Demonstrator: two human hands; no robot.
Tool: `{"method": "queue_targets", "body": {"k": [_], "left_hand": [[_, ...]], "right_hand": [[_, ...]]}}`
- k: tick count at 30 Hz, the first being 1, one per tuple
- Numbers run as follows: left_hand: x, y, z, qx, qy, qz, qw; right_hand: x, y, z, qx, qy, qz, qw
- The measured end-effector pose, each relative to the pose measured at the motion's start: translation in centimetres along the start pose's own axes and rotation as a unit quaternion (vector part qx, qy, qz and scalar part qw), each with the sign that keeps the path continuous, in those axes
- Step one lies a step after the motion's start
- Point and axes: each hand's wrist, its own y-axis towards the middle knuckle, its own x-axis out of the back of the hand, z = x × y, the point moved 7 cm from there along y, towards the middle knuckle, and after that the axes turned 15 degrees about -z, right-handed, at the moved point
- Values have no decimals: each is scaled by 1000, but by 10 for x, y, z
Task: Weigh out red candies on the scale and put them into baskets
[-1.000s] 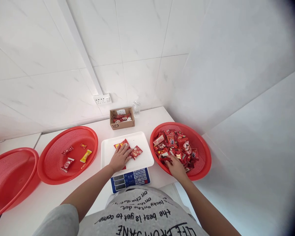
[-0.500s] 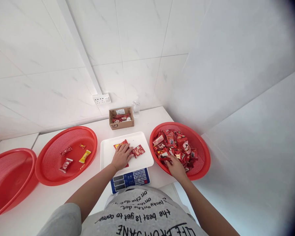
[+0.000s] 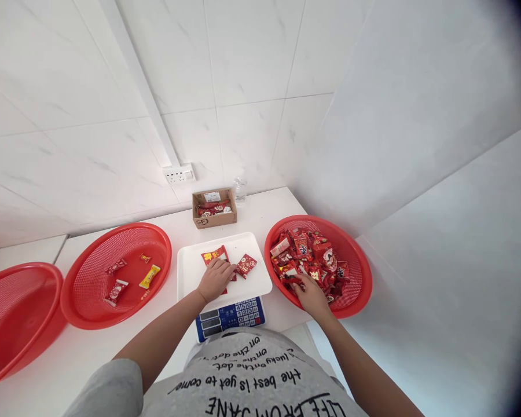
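My left hand [image 3: 217,279] lies over red candy packets on the white tray [image 3: 247,289] of a scale, its fingers slightly bent; what is under them is partly hidden. A red and yellow packet [image 3: 215,255] shows beyond its fingers, and a red packet with white print [image 3: 246,265] lies just right of the fingertips. My right hand [image 3: 309,294] is at the near left side of a red basket [image 3: 364,272] heaped with red packets [image 3: 303,246]. Its fingers are closed around a red packet at the edge of the heap.
The blue scale keypad [image 3: 247,313] is in front of the tray. Behind stands a cardboard box [image 3: 217,220] of red packets, beside a clear plastic object [image 3: 239,190]. Another red basket [image 3: 82,313] at left holds several candies; a further red basket [image 3: 21,347] is at the far left.
My left hand has shifted slightly down on the tray, and the packet by its fingertips has turned and lies a little apart. My right hand has hardly moved.
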Motion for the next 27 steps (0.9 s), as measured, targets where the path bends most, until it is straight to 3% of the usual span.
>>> {"method": "queue_targets", "body": {"k": [7, 12, 19, 22, 24, 27], "left_hand": [[3, -1, -8, -7, 8, 11, 1000], [-9, -2, -10, 6, 16, 60, 998], [4, -6, -2, 74, 24, 19, 997], [21, -20, 27, 142, 52, 5, 988], [41, -40, 65, 228, 97, -5, 969], [87, -88, 131, 372, 174, -28, 911]], "right_hand": [[0, -1, -1, -6, 2, -2, 1000], [-1, 0, -2, -14, -3, 12, 1000], [-6, 2, -8, -8, -13, 20, 1000], [-9, 2, -13, -9, -15, 22, 1000], [-10, 2, -15, -7, -16, 20, 1000], [-8, 2, -14, 3, -22, 14, 1000]]}}
